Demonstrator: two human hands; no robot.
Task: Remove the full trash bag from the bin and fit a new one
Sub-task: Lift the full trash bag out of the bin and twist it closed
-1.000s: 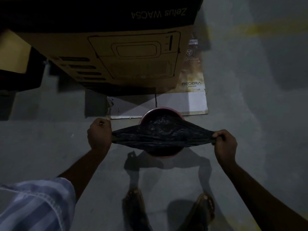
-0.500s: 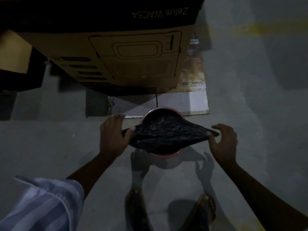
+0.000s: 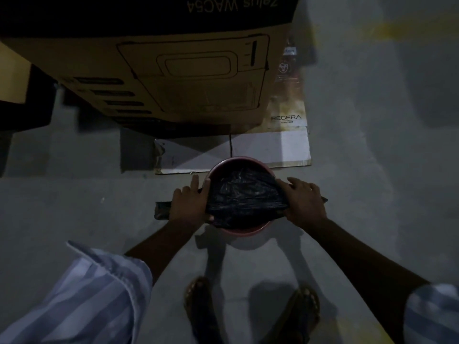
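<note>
A small round pink bin (image 3: 239,163) stands on the grey floor in front of my feet. A black trash bag (image 3: 244,194) lies stretched across its mouth, its ends sticking out past both hands. My left hand (image 3: 190,203) presses the bag's left side against the bin's left rim, fingers fairly straight, thumb under the bag's near edge. My right hand (image 3: 304,201) lies over the bag's right side at the right rim, fingers spread. The scene is dim.
A large cardboard appliance box (image 3: 173,78) stands just behind the bin, on flat cardboard sheets (image 3: 273,150) lying on the floor. My sandalled feet (image 3: 250,306) are right below the bin. Bare concrete floor spreads to the left and right.
My hands have let go of the bag's stretched ends, moved inward and down, and now press the bag onto the bin's rim on both sides.
</note>
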